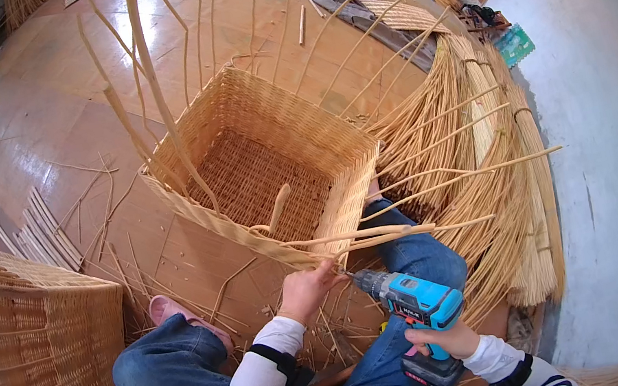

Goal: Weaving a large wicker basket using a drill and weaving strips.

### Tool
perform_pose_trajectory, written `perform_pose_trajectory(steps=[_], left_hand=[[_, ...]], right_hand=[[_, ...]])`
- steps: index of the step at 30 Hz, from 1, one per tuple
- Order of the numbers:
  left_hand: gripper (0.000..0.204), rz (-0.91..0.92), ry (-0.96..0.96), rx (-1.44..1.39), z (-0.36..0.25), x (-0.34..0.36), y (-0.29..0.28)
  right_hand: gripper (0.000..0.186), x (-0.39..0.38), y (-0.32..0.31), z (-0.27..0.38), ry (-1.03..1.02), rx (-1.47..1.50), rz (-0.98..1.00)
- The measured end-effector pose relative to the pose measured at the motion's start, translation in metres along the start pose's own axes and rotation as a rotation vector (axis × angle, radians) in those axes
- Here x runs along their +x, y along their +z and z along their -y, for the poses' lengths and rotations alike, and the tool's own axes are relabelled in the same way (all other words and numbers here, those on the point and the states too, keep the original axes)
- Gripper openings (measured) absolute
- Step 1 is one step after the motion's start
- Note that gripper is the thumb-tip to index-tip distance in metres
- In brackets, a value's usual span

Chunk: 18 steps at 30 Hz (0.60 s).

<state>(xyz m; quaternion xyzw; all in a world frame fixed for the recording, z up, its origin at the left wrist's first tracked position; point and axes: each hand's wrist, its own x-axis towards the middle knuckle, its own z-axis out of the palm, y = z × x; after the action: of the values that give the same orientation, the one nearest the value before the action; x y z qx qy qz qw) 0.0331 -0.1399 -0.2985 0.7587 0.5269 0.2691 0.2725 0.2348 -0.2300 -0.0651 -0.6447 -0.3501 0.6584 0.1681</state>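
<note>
A square woven wicker basket with long upright stakes stands before me, its near corner toward my body. My left hand grips that near corner, fingers pinched at the rim beside several bent rods. My right hand is closed round the handle of a blue cordless drill, angled up toward that corner, its tip close to my left fingertips. Whether the bit touches the basket is too small to tell.
A second woven basket stands at my left. Loose cane strips lie on the tiled floor. Large bundles of willow rods line the white wall at the right. My bent legs flank the work.
</note>
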Motion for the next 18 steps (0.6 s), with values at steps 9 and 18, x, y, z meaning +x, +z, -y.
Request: perform_pose_trajectory(steps=[9, 18], left_hand=[[0.05, 0.013, 0.011, 0.028, 0.0006, -0.0001, -0.0009], [0.048, 0.012, 0.007, -0.007, 0.0007, -0.0006, -0.001]], right_hand=[[0.026, 0.0, -0.0012, -0.0023, 0.003, -0.037, 0.001], [0.029, 0.0003, -0.0067, 0.0058, 0.039, -0.065, 0.03]])
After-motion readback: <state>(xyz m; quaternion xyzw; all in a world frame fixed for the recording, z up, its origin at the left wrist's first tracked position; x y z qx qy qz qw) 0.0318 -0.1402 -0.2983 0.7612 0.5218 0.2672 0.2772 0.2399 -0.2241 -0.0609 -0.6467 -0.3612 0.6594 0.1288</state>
